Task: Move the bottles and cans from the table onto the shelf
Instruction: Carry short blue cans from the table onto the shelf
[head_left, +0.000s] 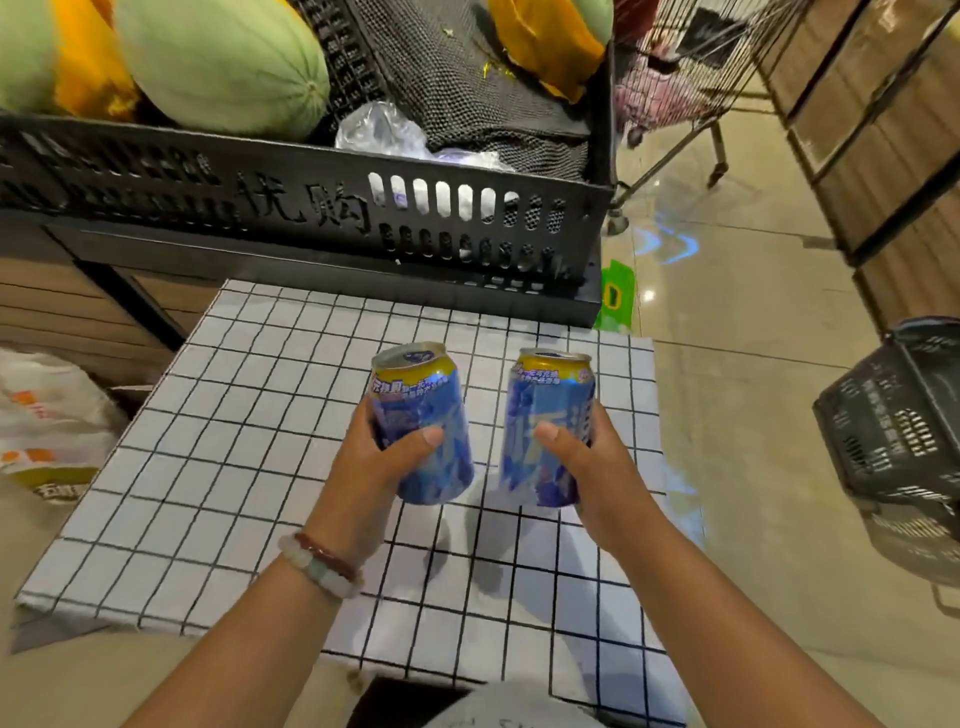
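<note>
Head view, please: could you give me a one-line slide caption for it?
Left hand and right hand each grip a blue can above the grid-patterned table.

The scene is evenly and brightly lit from overhead. Soft double shadows fall on the checked table (260, 467) below the two cans. The glossy floor (727, 338) carries bright glare spots and a bluish reflection. Wide-angle distortion bends the black crate (260, 208) and the shelf edges at the right. The whole picture is slightly soft; the print on the left can (423, 431) and the right can (545, 431) is smeared, and the melons (223, 62) at the top are blurred.
</note>
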